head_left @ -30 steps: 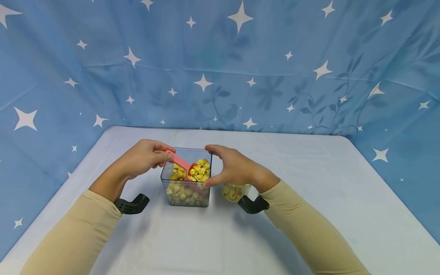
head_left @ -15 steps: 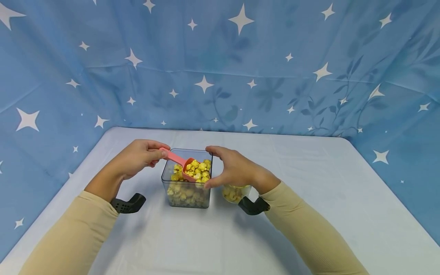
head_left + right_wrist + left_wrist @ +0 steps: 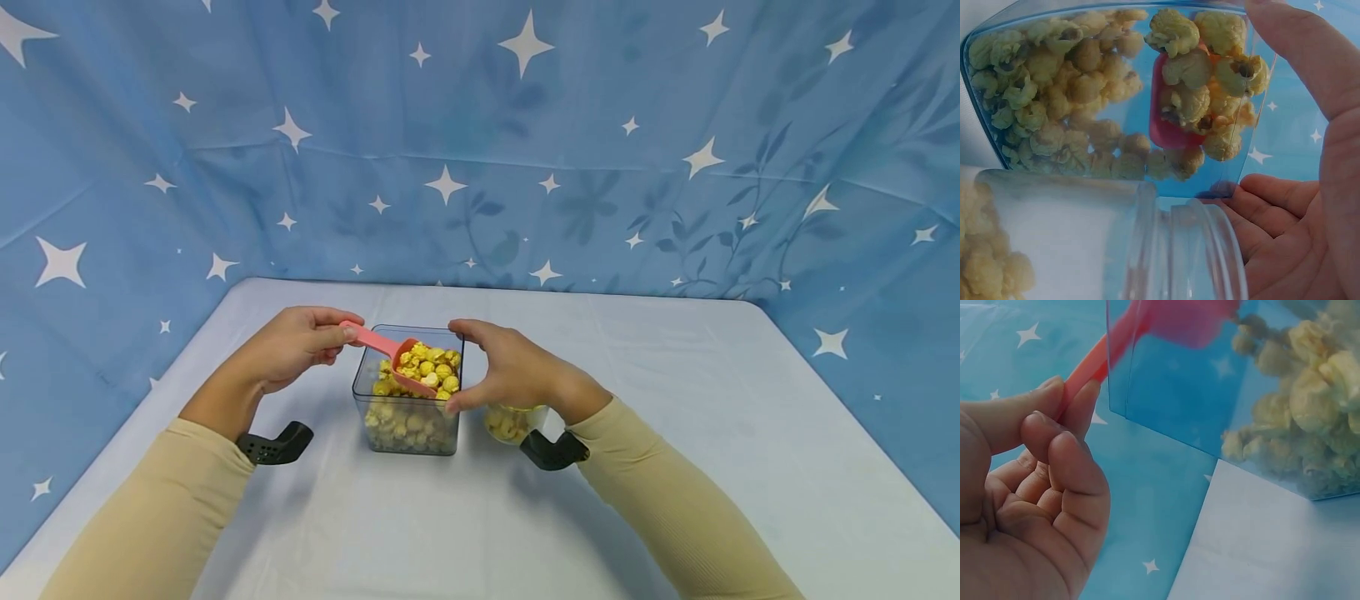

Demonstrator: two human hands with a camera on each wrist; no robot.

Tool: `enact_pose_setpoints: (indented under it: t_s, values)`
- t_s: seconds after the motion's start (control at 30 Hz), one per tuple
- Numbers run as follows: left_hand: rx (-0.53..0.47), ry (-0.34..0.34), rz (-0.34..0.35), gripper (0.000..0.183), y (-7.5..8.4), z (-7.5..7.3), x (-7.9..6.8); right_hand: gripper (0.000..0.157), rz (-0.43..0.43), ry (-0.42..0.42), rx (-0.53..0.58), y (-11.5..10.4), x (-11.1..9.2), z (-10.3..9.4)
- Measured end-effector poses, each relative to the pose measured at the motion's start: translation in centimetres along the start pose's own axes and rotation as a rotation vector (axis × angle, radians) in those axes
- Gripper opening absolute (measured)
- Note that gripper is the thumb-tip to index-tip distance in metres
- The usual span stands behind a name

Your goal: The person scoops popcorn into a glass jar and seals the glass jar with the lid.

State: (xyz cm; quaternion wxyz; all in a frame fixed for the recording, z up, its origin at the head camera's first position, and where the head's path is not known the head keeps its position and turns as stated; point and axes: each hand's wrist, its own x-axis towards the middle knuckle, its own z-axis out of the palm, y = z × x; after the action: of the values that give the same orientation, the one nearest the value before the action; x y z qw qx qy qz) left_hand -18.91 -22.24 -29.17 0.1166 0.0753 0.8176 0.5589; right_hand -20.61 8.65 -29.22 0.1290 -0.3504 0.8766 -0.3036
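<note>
Evidently, the left hand [image 3: 296, 346] has the slimmest hold: thumb and fingertips pinch just the handle end of a coral-pink plastic scoop [image 3: 380, 342], so its heaped bowl could twist in that grip and shed its load. The right hand [image 3: 513, 362] grips one side of a clear, smoky-tinted, square plastic container [image 3: 420, 336], thumb at the near corner, fingers at the far one; should that bracing slacken, a push from the scoop might slide or tip the container. Inside it, the scoop's bowl is piled with round yellow popcorn [image 3: 427, 358], and the topmost pieces look loose enough to roll off if the bowl catches the near wall; whether it touches there I cannot tell. Just beside, partly hidden by the right wrist, a clear cylindrical jar [image 3: 1072, 237] with a ridged neck holds more popcorn; the black wrist mount [image 3: 553, 450] overlaps it in the head view, so a careless sweep of that arm could knock it over, probably scattering pieces across the white tabletop [image 3: 600, 500].
</note>
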Motion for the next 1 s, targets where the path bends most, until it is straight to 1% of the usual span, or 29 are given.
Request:
enact_pose_setpoints:
  t_s: [0.27,0.47,0.77,1.0]
  values:
    - [-0.038,-0.035,0.007,0.046,-0.4,-0.56,-0.31,0.106,0.001,-0.001,-0.006,0.07,0.07,0.1]
    - [-0.067,-0.057,0.011,0.047,-0.34,-0.44,-0.27,0.106,0.003,0.012,-0.005,0.06,0.09,0.11]
    - [-0.099,-0.055,0.005,0.046,-0.49,-0.38,-0.26,0.106,0.015,0.01,0.002,-0.06,0.06,0.03]
    - [-0.118,-0.036,-0.002,0.047,-0.61,-0.66,-0.16,0.105,0.021,0.006,0.004,-0.03,0.12,0.07]
